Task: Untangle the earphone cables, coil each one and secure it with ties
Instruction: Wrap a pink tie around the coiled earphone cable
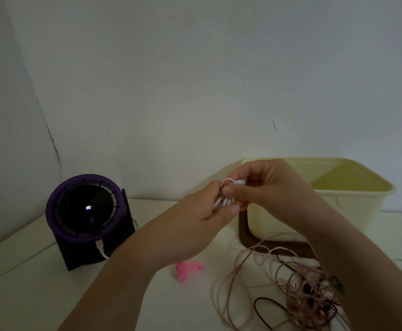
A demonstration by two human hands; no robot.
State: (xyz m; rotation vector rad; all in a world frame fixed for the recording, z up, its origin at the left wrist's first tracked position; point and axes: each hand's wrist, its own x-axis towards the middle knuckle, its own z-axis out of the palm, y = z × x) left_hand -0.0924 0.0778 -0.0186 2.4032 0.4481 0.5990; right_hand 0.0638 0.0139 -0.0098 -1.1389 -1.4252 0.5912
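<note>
Grip: left hand point(195, 222), right hand point(266, 185) pinch white coil point(222, 202) | tub point(352, 211) behind

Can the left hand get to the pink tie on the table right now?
Probably yes, once it lets go: the pink tie lies uncovered on the table near the left hand, apart from the cable tangle. But that hand and the right hand both pinch the white coil.

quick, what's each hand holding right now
Left hand: pinching the white coiled cable.
Right hand: pinching the same cable, at its top.
</note>
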